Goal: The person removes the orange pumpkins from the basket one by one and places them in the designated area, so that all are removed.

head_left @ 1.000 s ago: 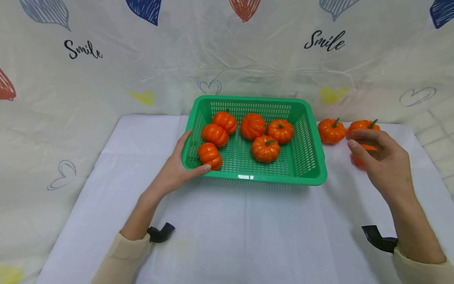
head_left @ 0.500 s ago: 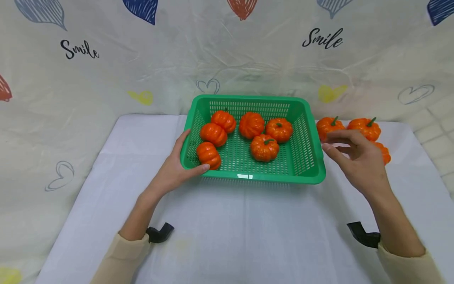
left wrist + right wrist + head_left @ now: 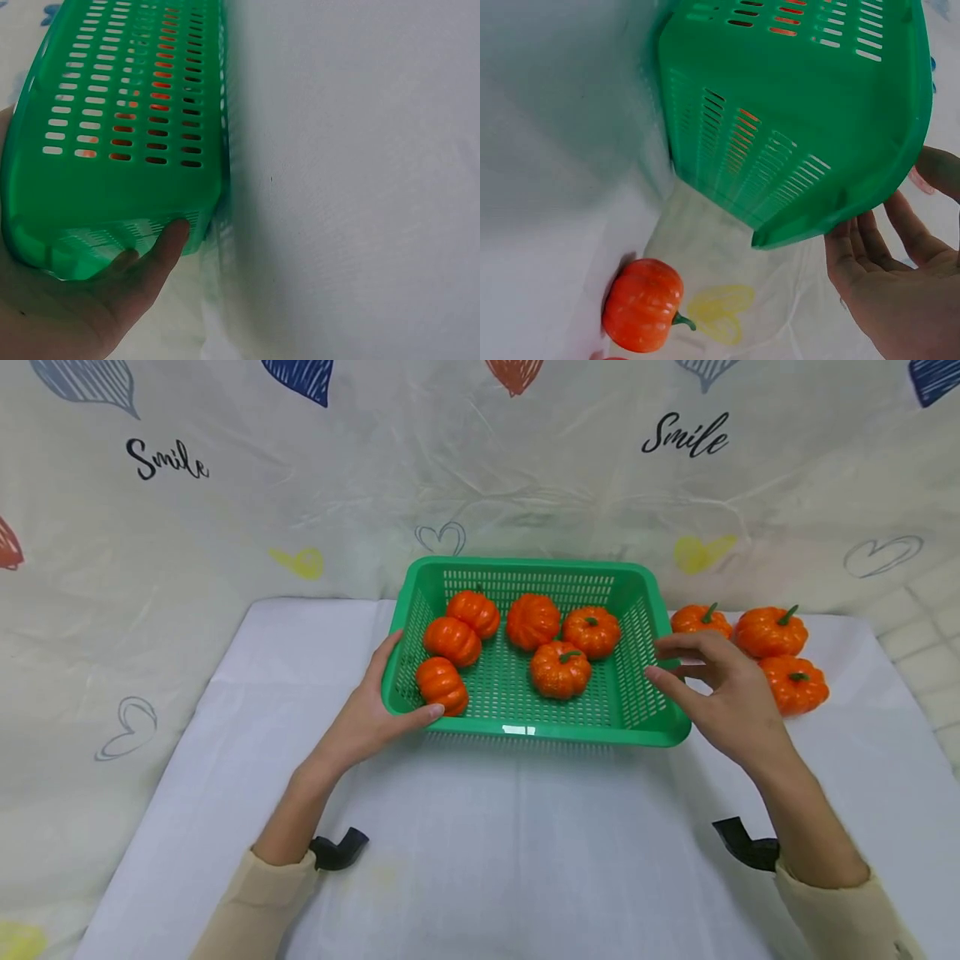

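A green plastic basket (image 3: 585,737) with slotted walls stands on the white cloth, several small orange pumpkins (image 3: 560,670) inside it. My left hand (image 3: 363,722) grips the basket's left end, thumb over the front rim and fingers along the outer wall; the left wrist view shows a finger (image 3: 169,247) stretched along that wall. At the opposite end, my right hand (image 3: 731,702) overlaps the right rim, thumb and fingers apart with no pumpkin between them. In the right wrist view its fingers (image 3: 847,259) are right at the rim's outer edge.
Three more pumpkins lie right of the basket: one partly hidden behind my right hand, a stemmed one (image 3: 771,632) at the back and one (image 3: 795,685) nearer. A patterned plastic sheet (image 3: 300,502) covers the wall behind the table (image 3: 480,843).
My right hand has moved left from above the loose pumpkins to the basket's right rim, uncovering two of them. The left hand keeps its hold, and the basket stays in place.
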